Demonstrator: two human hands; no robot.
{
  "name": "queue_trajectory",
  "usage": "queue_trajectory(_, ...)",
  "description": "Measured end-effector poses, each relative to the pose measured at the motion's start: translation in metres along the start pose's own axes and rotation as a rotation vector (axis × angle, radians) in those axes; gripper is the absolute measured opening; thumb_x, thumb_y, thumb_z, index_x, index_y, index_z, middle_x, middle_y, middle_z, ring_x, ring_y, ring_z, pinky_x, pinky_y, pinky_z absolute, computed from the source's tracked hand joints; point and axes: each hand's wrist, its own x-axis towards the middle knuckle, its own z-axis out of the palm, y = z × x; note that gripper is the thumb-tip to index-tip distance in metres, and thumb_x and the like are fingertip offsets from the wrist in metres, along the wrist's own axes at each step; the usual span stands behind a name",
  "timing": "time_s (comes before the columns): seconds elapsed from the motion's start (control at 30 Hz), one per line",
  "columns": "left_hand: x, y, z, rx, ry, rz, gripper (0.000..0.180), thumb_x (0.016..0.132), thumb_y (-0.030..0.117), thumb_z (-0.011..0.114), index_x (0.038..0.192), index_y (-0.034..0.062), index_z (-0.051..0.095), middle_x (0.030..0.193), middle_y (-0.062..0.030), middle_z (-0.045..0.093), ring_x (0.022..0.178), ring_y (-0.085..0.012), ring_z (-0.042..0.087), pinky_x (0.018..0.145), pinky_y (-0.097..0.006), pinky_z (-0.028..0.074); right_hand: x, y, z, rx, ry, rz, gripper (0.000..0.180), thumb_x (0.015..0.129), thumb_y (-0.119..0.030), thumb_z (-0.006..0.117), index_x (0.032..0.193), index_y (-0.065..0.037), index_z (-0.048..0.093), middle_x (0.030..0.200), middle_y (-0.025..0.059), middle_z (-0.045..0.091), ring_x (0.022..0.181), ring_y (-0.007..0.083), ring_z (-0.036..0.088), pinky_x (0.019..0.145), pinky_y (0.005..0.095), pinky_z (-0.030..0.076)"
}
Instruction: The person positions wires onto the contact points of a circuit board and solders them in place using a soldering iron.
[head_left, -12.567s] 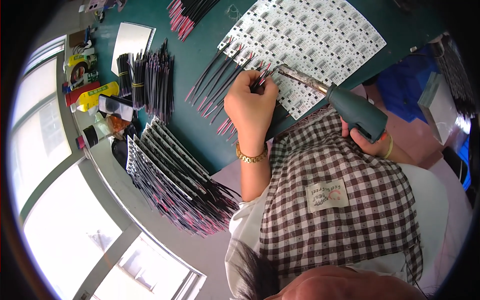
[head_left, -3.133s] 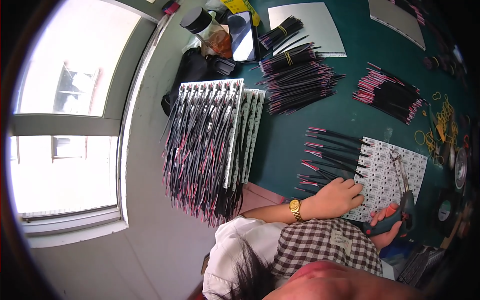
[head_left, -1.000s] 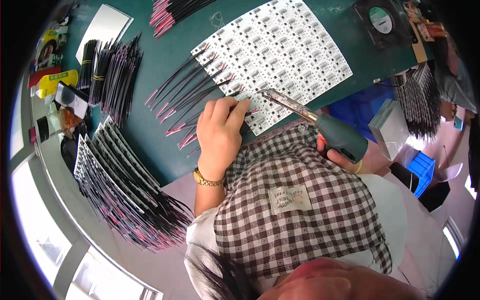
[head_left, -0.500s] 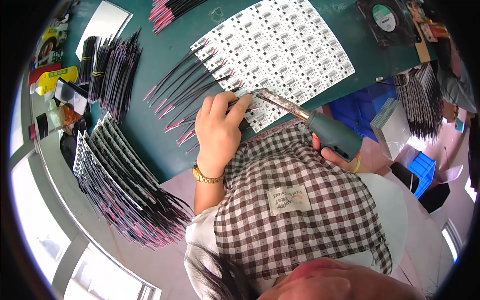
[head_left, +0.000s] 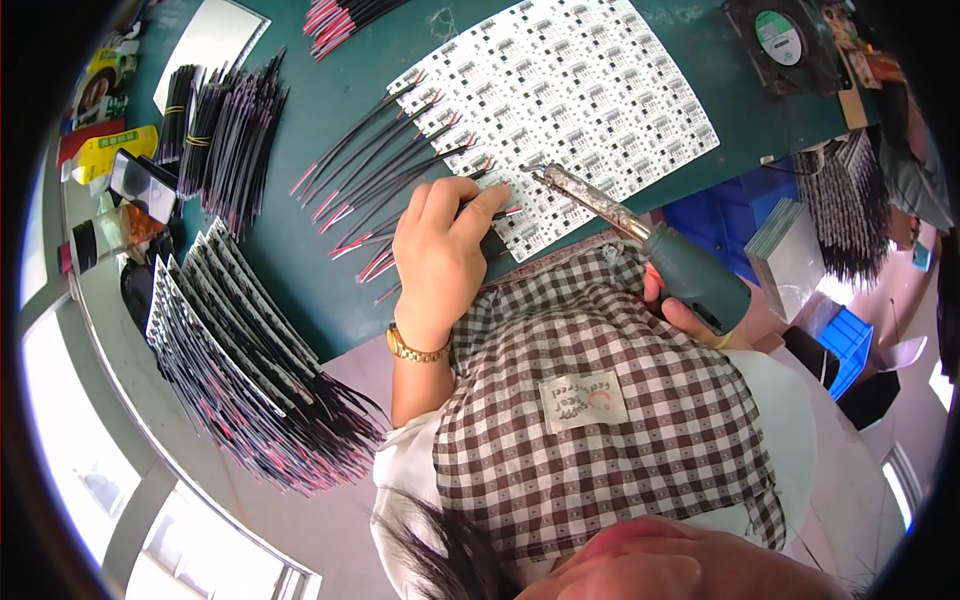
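A large white sheet of circuit boards (head_left: 600, 110), printed with rows of small black parts, lies on the green tabletop. Along its left edge sit several black wires (head_left: 375, 140) with red and white ends, fanning out to the left. My left hand (head_left: 438, 240) rests over the sheet's near left corner, thumb and forefinger closed around a thin wire whose red end shows by the fingertips. In my right hand (head_left: 680, 312) is a soldering iron (head_left: 695, 275) with a dark green handle. Its bent tip hangs over the sheet, a little right of my left fingertips.
Bundled dark wires (head_left: 235, 140) lie at the left. Nearer, a stack of wired circuit boards (head_left: 235, 310) stands at the table's left edge. A spool of solder wire (head_left: 778, 40) sits far right. Beyond the right edge are a blue bin (head_left: 710, 215) and more wired boards (head_left: 845, 200).
The soldering iron has drawn away to the right from my left fingertips, my right hand moving with it. My left hand has hardly shifted and keeps its pinch.
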Motion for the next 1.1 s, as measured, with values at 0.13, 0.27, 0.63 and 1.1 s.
queue_trajectory(0.13,0.001,-0.001,0.001,-0.010,0.014,0.033,0.029,0.064,-0.001,0.058,0.090,0.0110,0.068,0.082,-0.0020,0.056,0.070,-0.0197,0.052,0.058,-0.030,0.043,0.000,0.006,0.004,0.112,0.077,-0.058,0.038,0.087,-0.026,0.062,0.116,-0.003,0.049,0.100,0.0044,0.053,0.092,0.0122,0.048,0.081,0.0271,0.038)
queue_trajectory(0.27,0.001,0.000,0.002,-0.017,0.016,0.034,0.030,0.064,-0.001,0.058,0.090,0.0101,0.068,0.082,-0.0028,0.056,0.070,-0.0201,0.052,0.059,-0.031,0.043,-0.001,0.025,0.011,0.152,0.119,-0.123,0.045,0.085,-0.024,0.064,0.120,-0.001,0.049,0.096,0.0053,0.056,0.088,0.0124,0.051,0.078,0.0274,0.041)
queue_trajectory(0.63,-0.003,0.001,0.001,0.001,-0.016,0.054,0.032,0.065,0.000,0.056,0.095,0.0070,0.067,0.085,-0.0042,0.056,0.071,-0.0206,0.054,0.061,-0.031,0.044,0.002,-0.015,0.002,-0.042,0.047,0.144,0.037,0.088,-0.030,0.062,0.114,-0.006,0.052,0.097,0.0030,0.057,0.089,0.0119,0.054,0.078,0.0265,0.042)
queue_trajectory(1.1,-0.004,0.003,0.000,0.035,-0.035,0.044,0.030,0.066,0.002,0.056,0.093,0.0085,0.068,0.085,-0.0043,0.056,0.072,-0.0198,0.056,0.060,-0.031,0.046,-0.002,0.002,-0.002,0.026,0.064,-0.104,0.049,0.090,-0.043,0.054,0.120,-0.005,0.049,0.096,0.0063,0.056,0.085,0.0160,0.054,0.077,0.0284,0.043)
